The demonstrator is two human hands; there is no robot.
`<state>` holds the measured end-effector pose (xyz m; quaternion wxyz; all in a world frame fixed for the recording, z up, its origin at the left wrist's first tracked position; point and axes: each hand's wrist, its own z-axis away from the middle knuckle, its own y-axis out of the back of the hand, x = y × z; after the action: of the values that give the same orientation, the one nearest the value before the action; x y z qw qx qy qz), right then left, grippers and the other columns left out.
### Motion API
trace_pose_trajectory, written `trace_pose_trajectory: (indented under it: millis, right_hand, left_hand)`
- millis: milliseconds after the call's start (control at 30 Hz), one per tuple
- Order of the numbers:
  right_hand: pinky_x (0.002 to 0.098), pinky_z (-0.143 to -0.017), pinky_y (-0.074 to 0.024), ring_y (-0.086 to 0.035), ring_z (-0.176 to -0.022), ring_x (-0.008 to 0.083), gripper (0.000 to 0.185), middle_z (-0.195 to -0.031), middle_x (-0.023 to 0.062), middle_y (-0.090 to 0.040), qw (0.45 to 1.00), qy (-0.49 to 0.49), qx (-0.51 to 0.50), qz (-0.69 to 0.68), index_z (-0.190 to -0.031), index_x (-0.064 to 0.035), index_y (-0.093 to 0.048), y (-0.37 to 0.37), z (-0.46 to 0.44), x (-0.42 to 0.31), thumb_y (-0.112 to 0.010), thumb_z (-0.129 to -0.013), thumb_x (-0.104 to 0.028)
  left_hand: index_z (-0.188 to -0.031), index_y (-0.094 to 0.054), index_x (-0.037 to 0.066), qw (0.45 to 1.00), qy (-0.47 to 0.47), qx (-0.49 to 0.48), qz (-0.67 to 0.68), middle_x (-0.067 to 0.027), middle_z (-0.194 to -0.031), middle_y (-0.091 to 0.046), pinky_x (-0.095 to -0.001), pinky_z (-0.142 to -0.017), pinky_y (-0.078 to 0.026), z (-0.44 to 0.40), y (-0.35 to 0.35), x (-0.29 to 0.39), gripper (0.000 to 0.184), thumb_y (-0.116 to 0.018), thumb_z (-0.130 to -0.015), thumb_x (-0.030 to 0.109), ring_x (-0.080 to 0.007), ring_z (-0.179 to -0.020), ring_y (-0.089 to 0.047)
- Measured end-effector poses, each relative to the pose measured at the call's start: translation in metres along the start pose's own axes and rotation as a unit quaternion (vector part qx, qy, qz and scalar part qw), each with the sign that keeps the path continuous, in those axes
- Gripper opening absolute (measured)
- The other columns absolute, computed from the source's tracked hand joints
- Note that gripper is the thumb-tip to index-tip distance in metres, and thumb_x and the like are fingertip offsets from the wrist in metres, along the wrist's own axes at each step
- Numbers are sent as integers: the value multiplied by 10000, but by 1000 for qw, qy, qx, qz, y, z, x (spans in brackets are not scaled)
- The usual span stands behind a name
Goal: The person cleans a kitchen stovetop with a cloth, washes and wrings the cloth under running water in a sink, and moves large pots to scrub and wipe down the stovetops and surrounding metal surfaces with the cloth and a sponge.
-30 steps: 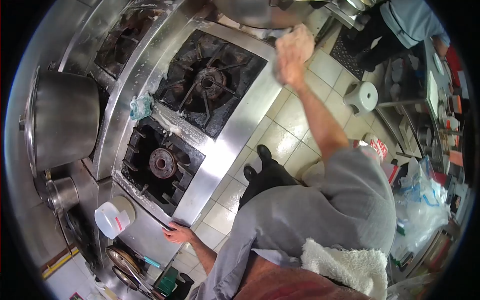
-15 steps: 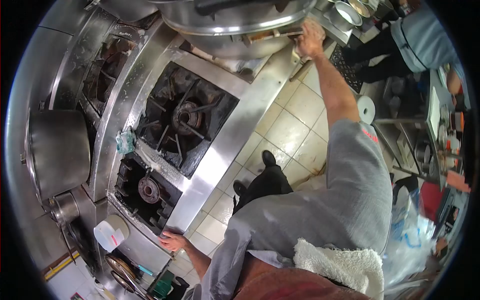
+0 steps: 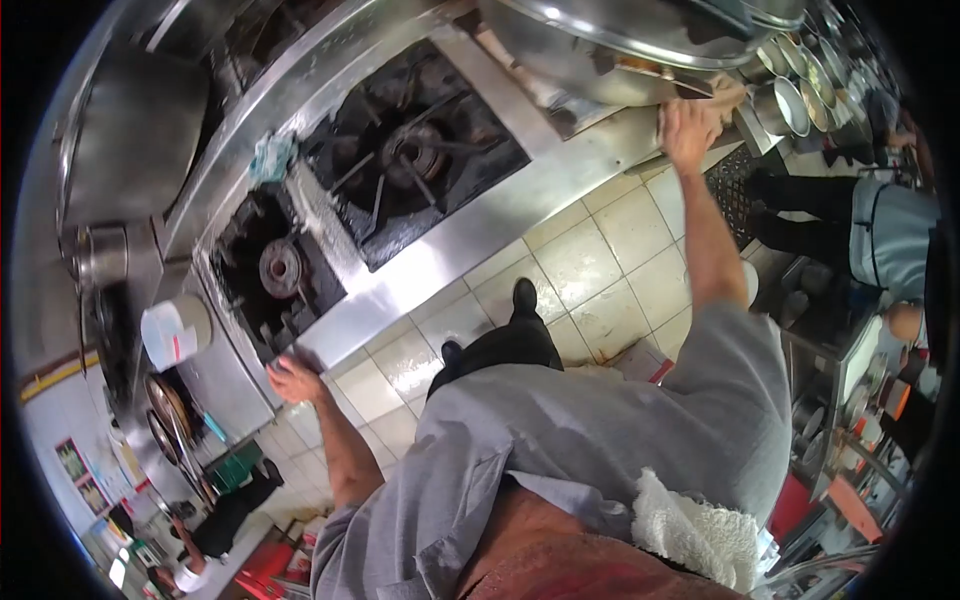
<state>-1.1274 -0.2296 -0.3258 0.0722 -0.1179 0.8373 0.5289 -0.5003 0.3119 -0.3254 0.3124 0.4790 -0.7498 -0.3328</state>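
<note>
Left hand (image 3: 295, 380) sits at the near left corner of the stove (image 3: 450, 245), fingers slightly bent; can't tell if they grip the edge. Right hand (image 3: 690, 132) is out at the far right, at the stove's front edge, knuckles up, fingers bent; can't tell if it pinches anything, blurry around the fingertips. Large pot (image 3: 590, 60) just beside it, at the far end of the stove. Stove runs from near left to far right in front of the person. Big burner (image 3: 415, 150) in the middle with grate bars, small burner (image 3: 280, 268) to the left of it, whitish strip between them. Teal cloth (image 3: 271, 158), crumpled, lies at the back end of that strip. White container (image 3: 175, 332) left of the small burner, on the worktop (image 3: 225, 385). Second pot (image 3: 135, 140) at far left. Towel (image 3: 690, 530) hangs at the person's chest, near right. Pans (image 3: 785, 105) at far right; another person (image 3: 890, 235) below them on the right.
</note>
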Motion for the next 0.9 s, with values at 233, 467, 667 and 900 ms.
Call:
trace_pose_trajectory:
  millis: [233, 467, 667, 900]
  right_hand:
    - [554, -947, -230, -400, -1173, 311, 437, -1256, 100, -482, 961, 218, -6, -169, -1214, -107, -538, 38, 220, -273, -486, -860, -359]
    - [468, -859, -321, -443, -1054, 260, 407, -1100, 60, -511, 846, 389, -113, -346, -1085, -93, -563, 99, 373, -500, -605, -722, -273]
    - [379, -768, -378, -493, -946, 220, 371, -998, 40, -517, 701, 529, 7, -477, -1049, -130, -565, 89, 489, -669, -546, -692, -230]
    - [416, -779, -359, -463, -1009, 241, 443, -1077, 43, -507, 833, 477, -26, -280, -1136, -155, -532, 104, 463, -608, -538, -718, -304]
  left_hand:
    - [-1333, -364, 56, 837, 169, -172, 490, -144, -1318, -376, -364, -934, -355, -5, 22, -28, 525, -383, -952, 417, -243, -1087, -450]
    - [-1360, -281, 89, 760, 185, -168, 600, -113, -1330, -315, -412, -962, -312, 16, 85, -80, 559, -356, -953, 466, -244, -1144, -386]
    - [-1343, -303, 61, 775, 217, -153, 574, -107, -1303, -342, -382, -915, -370, 19, 98, -167, 510, -413, -952, 370, -217, -1105, -411]
    - [-1290, -353, 42, 812, 236, -131, 518, -70, -1202, -425, -358, -848, -400, 23, 75, -231, 476, -526, -917, 281, -184, -981, -471]
